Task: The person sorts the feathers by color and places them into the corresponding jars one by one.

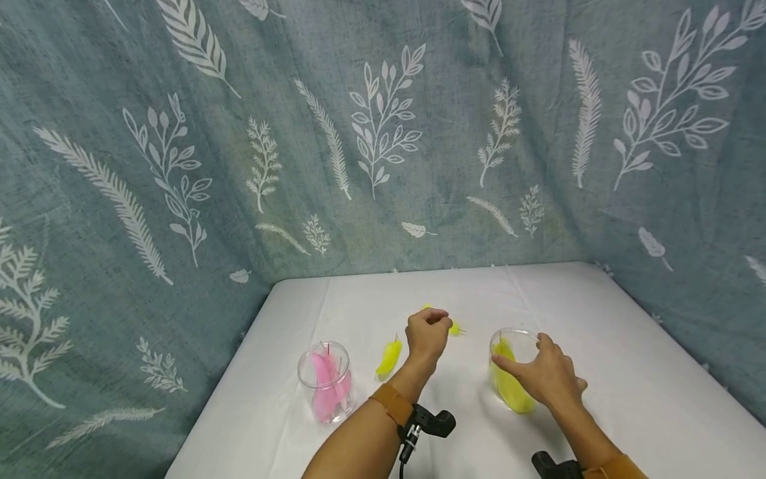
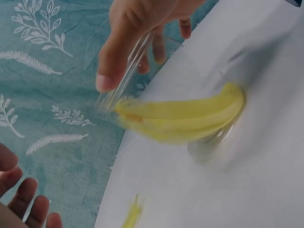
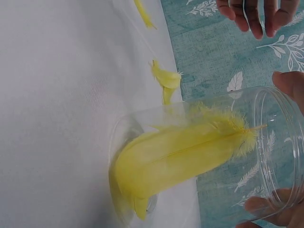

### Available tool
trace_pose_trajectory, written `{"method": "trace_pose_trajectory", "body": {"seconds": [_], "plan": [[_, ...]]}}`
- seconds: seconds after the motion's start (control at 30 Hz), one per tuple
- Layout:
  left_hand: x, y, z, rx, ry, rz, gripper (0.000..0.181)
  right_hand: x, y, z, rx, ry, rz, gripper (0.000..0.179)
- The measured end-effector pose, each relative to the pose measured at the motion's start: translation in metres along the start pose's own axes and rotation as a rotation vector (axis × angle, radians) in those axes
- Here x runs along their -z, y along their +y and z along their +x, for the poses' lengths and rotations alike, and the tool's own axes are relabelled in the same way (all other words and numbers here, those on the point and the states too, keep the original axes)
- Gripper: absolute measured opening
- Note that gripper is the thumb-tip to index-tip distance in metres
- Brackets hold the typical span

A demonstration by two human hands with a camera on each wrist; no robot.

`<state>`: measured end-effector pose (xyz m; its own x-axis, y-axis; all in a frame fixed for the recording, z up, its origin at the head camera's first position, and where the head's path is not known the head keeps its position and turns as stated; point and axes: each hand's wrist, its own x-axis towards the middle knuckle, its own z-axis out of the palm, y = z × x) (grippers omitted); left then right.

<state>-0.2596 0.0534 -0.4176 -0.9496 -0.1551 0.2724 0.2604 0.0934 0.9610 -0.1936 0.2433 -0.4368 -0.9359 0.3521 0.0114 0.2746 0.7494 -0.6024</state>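
Observation:
My right hand (image 1: 553, 376) grips a clear jar (image 1: 526, 340) round its rim, thumb on one side and fingers on the other. Inside the jar stand yellow feathers (image 3: 185, 149), their quills toward the mouth. My left hand (image 1: 427, 334) hovers over the table between the two jars, its fingers loosely bent and nothing held in them. Near it lie loose yellow feathers: one feather (image 1: 389, 358) to its left, another (image 1: 455, 328) just right of the fingers, and a third mostly hidden behind the hand.
A second clear jar (image 1: 305, 382) with pink feathers (image 1: 326, 386) stands at the left of the white-covered table (image 1: 479, 293). A green-blue curtain (image 1: 443, 166) with white leaf prints hangs behind and beside the table.

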Motion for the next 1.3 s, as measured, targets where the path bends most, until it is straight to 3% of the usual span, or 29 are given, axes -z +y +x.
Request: {"method": "trace_pose_trajectory", "body": {"seconds": [0.2,0.47,0.67,1.03,1.3], "plan": [[0.019,-0.006,0.009,0.123,0.044,0.015,0.008,0.000,0.000,0.001,0.004,-0.001,-0.005,0.129],[0.046,-0.029,0.025,0.288,0.210,0.095,0.010,0.000,0.000,0.001,0.015,-0.004,-0.004,0.127],[0.061,-0.047,0.029,0.364,0.276,0.178,0.018,0.001,0.000,0.001,0.010,-0.006,-0.008,0.127],[0.077,-0.071,0.028,0.452,0.263,0.469,0.024,0.001,-0.002,0.000,0.007,-0.015,-0.004,0.127],[0.083,-0.080,0.028,0.514,0.209,0.562,0.020,0.001,-0.002,-0.001,0.000,-0.015,-0.008,0.127]]}}
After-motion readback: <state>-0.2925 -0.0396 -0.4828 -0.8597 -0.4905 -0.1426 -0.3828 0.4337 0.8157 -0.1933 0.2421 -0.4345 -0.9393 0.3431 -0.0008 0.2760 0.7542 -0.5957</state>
